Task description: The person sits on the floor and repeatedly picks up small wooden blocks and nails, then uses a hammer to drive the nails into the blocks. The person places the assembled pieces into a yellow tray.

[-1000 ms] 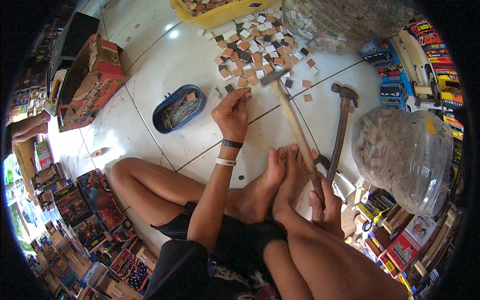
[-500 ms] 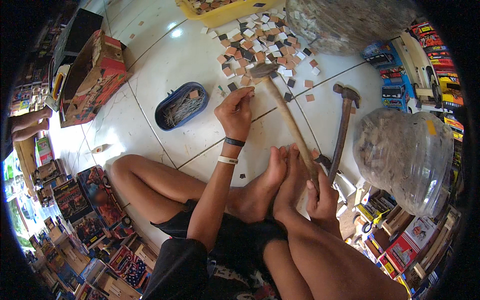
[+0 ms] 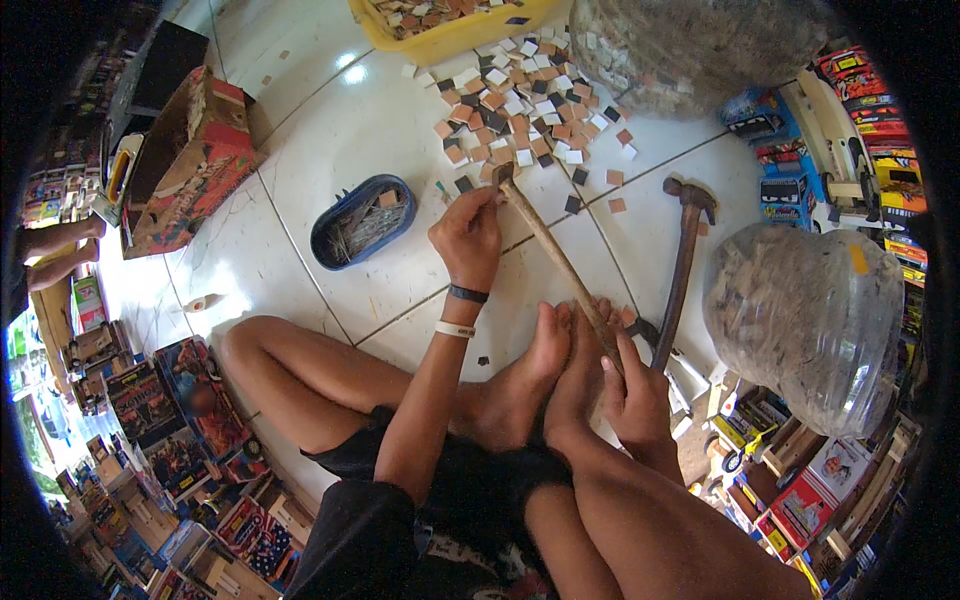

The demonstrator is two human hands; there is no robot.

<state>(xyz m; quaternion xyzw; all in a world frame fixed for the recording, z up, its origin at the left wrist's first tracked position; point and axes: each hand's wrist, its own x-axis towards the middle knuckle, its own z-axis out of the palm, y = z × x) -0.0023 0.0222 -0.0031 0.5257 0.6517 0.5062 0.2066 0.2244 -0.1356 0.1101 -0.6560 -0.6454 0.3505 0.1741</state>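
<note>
My right hand [image 3: 637, 400] grips the wooden handle of a hammer [image 3: 560, 265], which slants up and left over my feet. The hammer's head is right at the fingertips of my left hand [image 3: 467, 240], whose thumb and fingers are pinched together above the tiled floor. Whatever the pinch holds is too small to make out. To the left of that hand sits a blue oval container [image 3: 370, 256] with many thin nails [image 3: 355, 225] and a small brown square in it. Beyond lie many small square pieces [image 3: 530, 110] in brown, black and white.
A second hammer [image 3: 684, 270] leans to the right of my feet. At the back stands a yellow basin [image 3: 430, 43] of squares. Large clear plastic containers [image 3: 800, 330] are on the right. Left are a cardboard box [image 3: 215, 150], toy trucks [image 3: 190, 400] and another person's feet [image 3: 65, 250].
The hammer head has come down and left, from over the loose squares to my left fingertips. My left hand has barely moved and stays pinched.
</note>
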